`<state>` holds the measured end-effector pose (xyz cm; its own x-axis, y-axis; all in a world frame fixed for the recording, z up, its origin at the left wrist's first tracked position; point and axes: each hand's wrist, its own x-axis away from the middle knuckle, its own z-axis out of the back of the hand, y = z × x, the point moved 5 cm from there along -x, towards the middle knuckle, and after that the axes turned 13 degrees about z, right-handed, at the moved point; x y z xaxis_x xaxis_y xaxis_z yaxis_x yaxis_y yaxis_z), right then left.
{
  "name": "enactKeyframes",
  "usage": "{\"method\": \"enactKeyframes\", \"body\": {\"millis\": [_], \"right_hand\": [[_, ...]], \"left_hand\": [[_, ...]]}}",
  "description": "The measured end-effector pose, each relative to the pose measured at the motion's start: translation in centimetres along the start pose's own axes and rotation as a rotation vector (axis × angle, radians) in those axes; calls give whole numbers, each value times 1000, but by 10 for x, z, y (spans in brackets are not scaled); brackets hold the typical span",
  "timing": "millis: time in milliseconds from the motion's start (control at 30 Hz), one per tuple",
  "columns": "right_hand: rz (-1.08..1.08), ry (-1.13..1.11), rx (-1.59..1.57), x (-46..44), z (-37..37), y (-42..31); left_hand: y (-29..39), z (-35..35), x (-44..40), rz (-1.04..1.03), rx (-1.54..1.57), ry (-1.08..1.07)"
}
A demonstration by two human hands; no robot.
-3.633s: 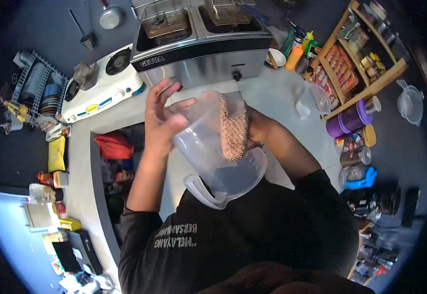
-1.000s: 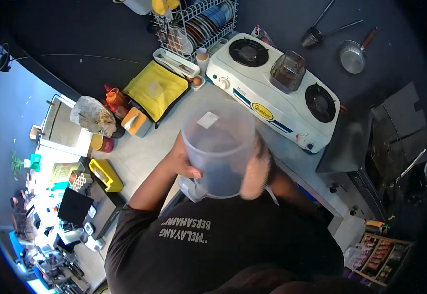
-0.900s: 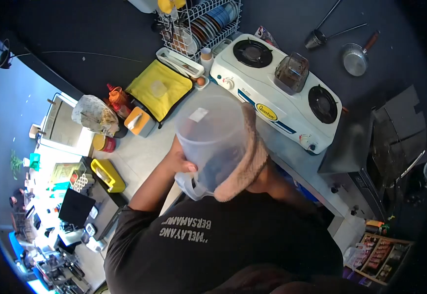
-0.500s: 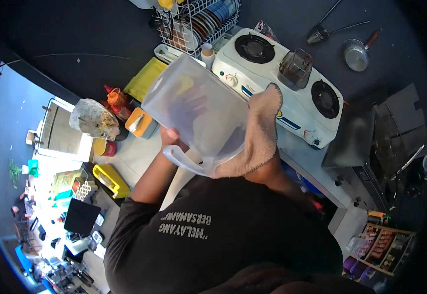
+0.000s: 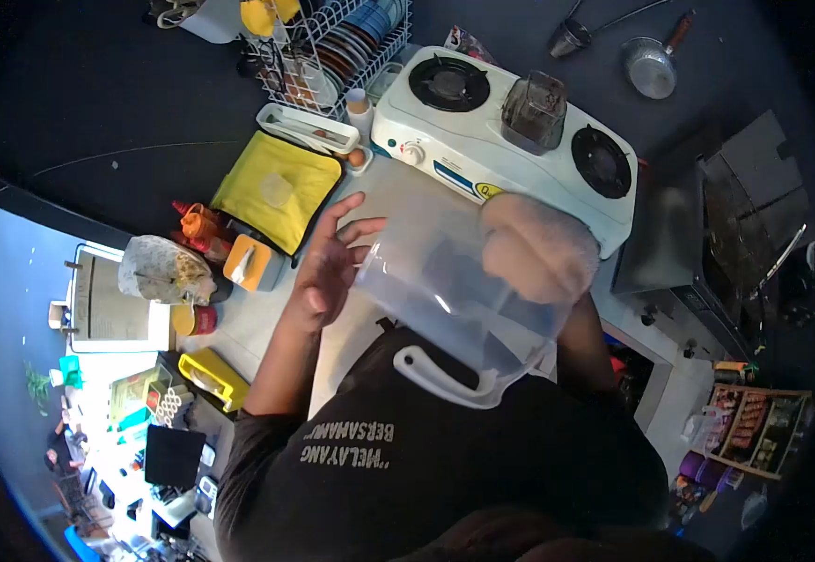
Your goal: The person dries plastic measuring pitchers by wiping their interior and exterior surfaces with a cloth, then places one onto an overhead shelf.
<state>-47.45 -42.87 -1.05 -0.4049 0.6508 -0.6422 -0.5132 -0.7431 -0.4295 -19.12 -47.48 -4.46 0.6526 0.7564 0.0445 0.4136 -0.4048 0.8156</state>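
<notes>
A clear plastic pitcher (image 5: 445, 300) is tilted on its side in front of my chest, its white handle (image 5: 435, 379) toward my shirt. My left hand (image 5: 326, 270) is beside the pitcher's left end with its fingers apart; whether a fingertip touches the plastic I cannot tell. A beige cloth (image 5: 543, 251) lies bunched against the pitcher's upper right side. My right hand is closed in this cloth and mostly hidden by it, with the forearm (image 5: 583, 347) showing below.
A white two-burner stove (image 5: 482, 155) stands just beyond the pitcher, with a dark-stained clear container (image 5: 534, 112) on it. Left are a yellow cloth (image 5: 281, 187), an orange-topped box (image 5: 253, 264) and sauce bottles (image 5: 201, 229). A dish rack (image 5: 332, 47) is behind.
The pitcher has moved right and toward my body, its handle swinging lower. My left hand has come off it and spread its fingers. The cloth has shifted right along the pitcher.
</notes>
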Motion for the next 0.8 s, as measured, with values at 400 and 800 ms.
{"method": "enactKeyframes", "body": {"millis": [400, 800], "right_hand": [[177, 26, -24, 8, 2, -41], [178, -20, -220, -12, -41, -59]], "left_hand": [[-31, 27, 20, 134, -200, 259], [-19, -47, -20, 64, -368, 6]]}}
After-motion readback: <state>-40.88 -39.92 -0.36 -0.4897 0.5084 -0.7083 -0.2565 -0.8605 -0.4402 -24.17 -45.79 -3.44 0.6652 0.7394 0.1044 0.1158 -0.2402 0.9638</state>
